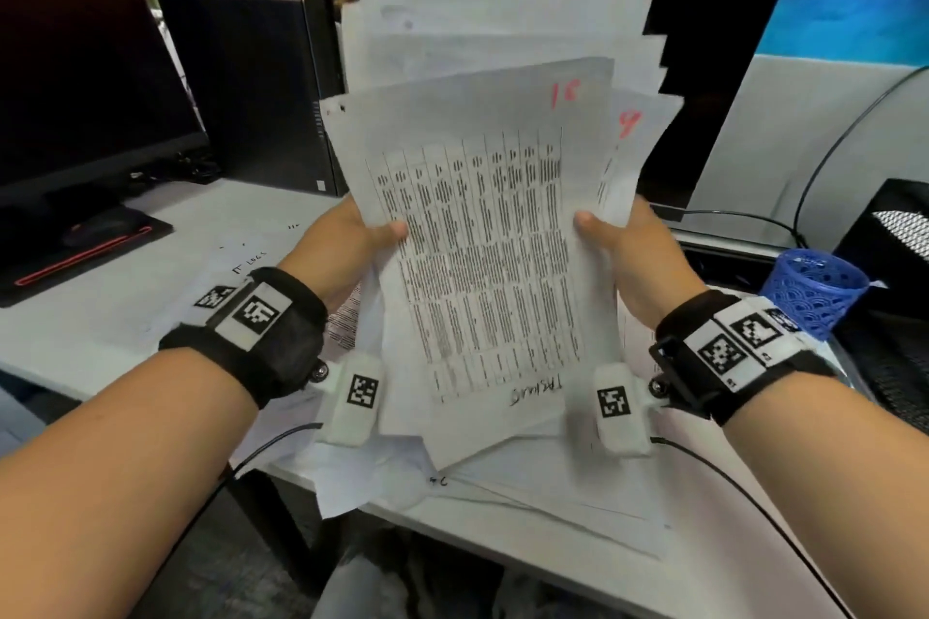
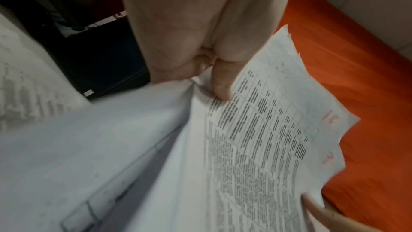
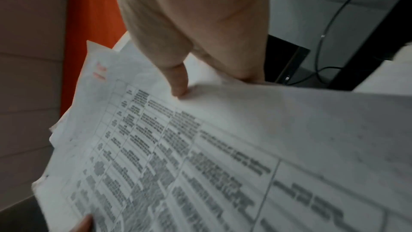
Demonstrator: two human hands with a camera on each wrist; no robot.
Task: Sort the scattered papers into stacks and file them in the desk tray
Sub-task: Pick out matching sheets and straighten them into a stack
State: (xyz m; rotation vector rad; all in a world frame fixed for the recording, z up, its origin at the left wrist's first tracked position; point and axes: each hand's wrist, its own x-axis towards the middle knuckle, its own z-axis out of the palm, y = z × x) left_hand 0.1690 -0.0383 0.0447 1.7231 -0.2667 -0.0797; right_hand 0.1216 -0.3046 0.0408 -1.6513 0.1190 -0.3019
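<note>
A fanned sheaf of printed papers (image 1: 482,236) is lifted above the desk, its top sheet a table with a red number in one corner. My left hand (image 1: 362,241) grips the sheaf's left edge, thumb on top and fingers behind. My right hand (image 1: 618,241) grips the right edge the same way. The wrist views show each thumb pressed on the top sheet (image 2: 256,138) (image 3: 200,147). More loose papers (image 1: 528,483) lie on the desk beneath. A black mesh desk tray (image 1: 895,357) stands at the far right, partly cut off.
A black monitor (image 1: 85,80) and a black computer case (image 1: 251,86) stand at the back left. A blue mesh pen cup (image 1: 814,292) sits by the tray, with black cables (image 1: 814,166) behind. The white desk's front edge (image 1: 452,533) runs below the papers.
</note>
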